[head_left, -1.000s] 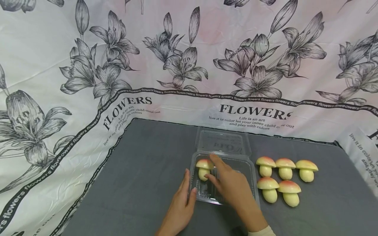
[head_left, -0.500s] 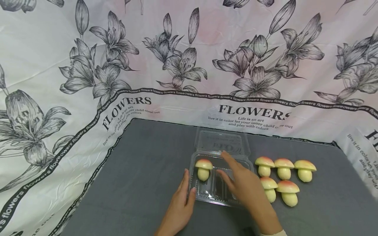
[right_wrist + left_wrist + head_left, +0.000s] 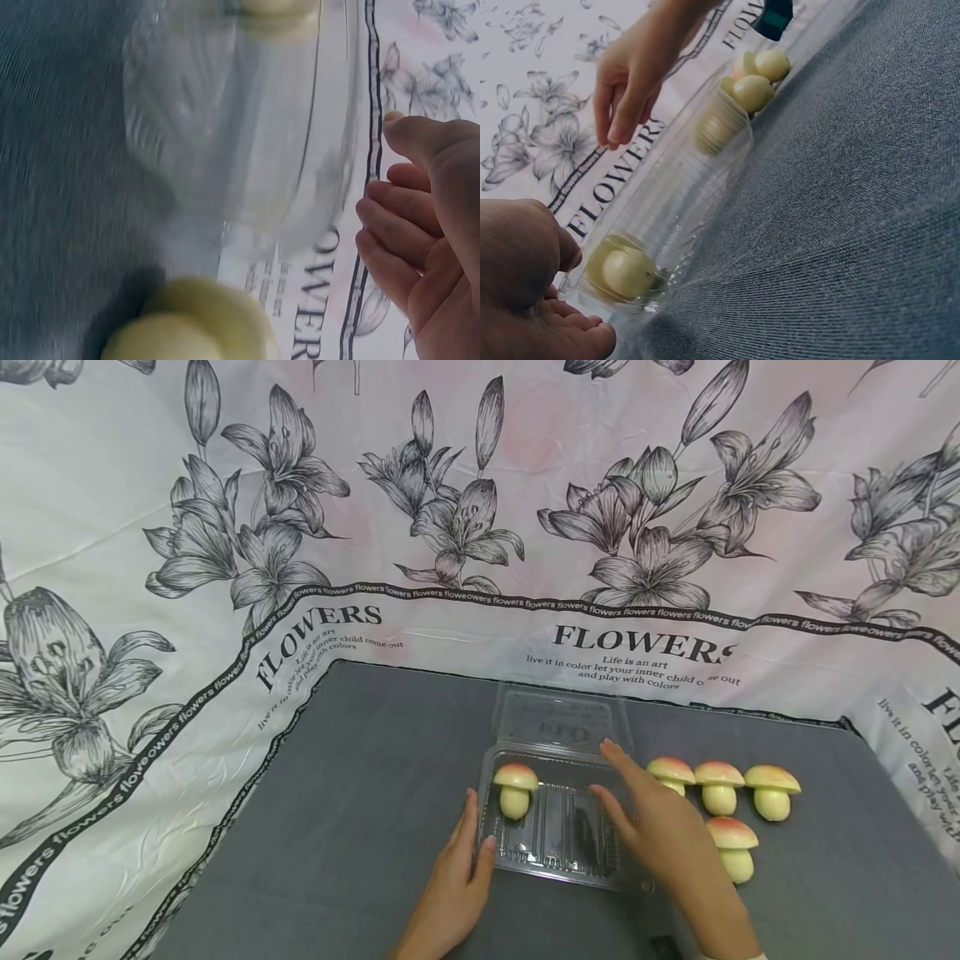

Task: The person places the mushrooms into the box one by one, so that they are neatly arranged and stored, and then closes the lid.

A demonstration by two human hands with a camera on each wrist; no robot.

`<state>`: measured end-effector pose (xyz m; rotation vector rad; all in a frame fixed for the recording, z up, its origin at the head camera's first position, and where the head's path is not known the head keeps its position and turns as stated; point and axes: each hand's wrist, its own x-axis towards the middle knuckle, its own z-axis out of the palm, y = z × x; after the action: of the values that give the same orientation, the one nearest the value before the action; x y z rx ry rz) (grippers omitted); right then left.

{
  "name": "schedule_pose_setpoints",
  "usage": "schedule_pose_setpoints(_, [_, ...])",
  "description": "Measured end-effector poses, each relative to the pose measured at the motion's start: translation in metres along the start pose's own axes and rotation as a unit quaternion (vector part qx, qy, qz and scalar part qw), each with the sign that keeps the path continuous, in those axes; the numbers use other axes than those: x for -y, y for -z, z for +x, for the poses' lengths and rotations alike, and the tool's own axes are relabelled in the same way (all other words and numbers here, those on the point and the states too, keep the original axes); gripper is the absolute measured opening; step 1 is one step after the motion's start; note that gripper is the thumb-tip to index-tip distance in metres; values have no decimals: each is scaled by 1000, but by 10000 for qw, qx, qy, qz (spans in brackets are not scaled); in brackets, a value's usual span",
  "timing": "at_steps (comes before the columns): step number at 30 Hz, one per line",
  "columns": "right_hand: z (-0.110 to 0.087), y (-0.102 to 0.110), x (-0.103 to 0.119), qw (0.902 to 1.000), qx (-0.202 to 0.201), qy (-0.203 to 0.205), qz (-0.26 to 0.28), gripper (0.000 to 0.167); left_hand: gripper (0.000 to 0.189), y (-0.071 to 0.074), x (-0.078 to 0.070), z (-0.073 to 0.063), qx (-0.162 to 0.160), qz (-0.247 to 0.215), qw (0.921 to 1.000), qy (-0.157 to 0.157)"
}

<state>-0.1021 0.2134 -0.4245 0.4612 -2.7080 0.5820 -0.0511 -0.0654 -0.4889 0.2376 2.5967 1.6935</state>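
We see a white fabric backdrop (image 3: pixel 525 560) with black-line lilies (image 3: pixel 471 518), a black lettered band (image 3: pixel 555 605) and the word "FLOWERS" (image 3: pixel 641 644) along the back and sides of a gray tabletop (image 3: pixel 375 793).

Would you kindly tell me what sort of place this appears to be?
Probably a makeshift tabletop workspace: a grey surface, a flower-printed sheet behind it, and mushroom-shaped pieces in and beside an open clear box.

Head view: right hand (image 3: pixel 667 827) hides part of the clear clamshell container's (image 3: pixel 551 827) right side and the stem base of the back-row left mushroom (image 3: pixel 670 768). Dark object (image 3: pixel 664 947), bottom edge: cut off, unidentifiable. Right-wrist view: container blurred.
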Motion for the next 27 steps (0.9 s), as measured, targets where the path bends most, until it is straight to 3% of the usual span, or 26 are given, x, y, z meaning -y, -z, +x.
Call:
schedule_pose_setpoints(8, [-8, 13, -20, 9998, -146, -109, -36, 65, 70, 1, -1, 0, 12, 3, 10000, 36])
schedule_pose_setpoints(21, [-24, 35, -52, 9992, 144, -372, -43, 65, 70, 1, 1, 1, 79, -30, 9999, 71])
schedule_pose_setpoints(27, [-32, 44, -71, 9998, -153, -108, -43, 70, 70, 2, 1, 0, 130, -76, 9999, 76])
